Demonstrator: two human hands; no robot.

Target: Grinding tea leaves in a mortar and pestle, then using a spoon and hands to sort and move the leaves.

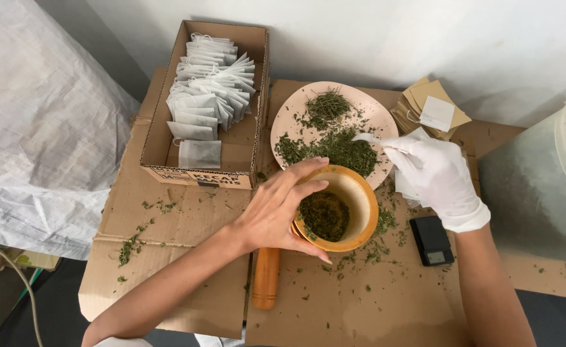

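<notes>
A pale wall backs a work surface of flattened brown cardboard sheets [186, 231], strewn with green crumbs. The surface is hemmed in: a white woven sack [39, 128] crowds its left edge, a translucent plastic tub [546, 173] crowds its right, and the near edge drops to dark floor. The only open cardboard lies below and left of the person's grip.

The bare left hand [276, 209] reaches in from the lower left, forearm slanted, palm wrapped round the left rim of a round yellow-brown wooden mortar [353, 199] part-filled with crushed dark green herb [324, 215]; thumb below the rim, fingers over its top edge, a firm hold. A wooden pestle [265, 277] lies on the cardboard just below that hand, untouched.

The right hand [440, 177], in a white glove, comes from the lower right, wrist bent, and is closed on a small white filter bag [376, 139] just above and right of the mortar, over the edge of a pale pink round plate [373, 109] heaped with dried green leaves [334, 138]. A small black pocket scale [432, 240] sits just below the gloved hand. Beyond it lies a stack of tan paper envelopes [424, 96]. Up-left of the left hand stands an open cardboard box [161, 148] packed with white filter bags [209, 83].
</notes>
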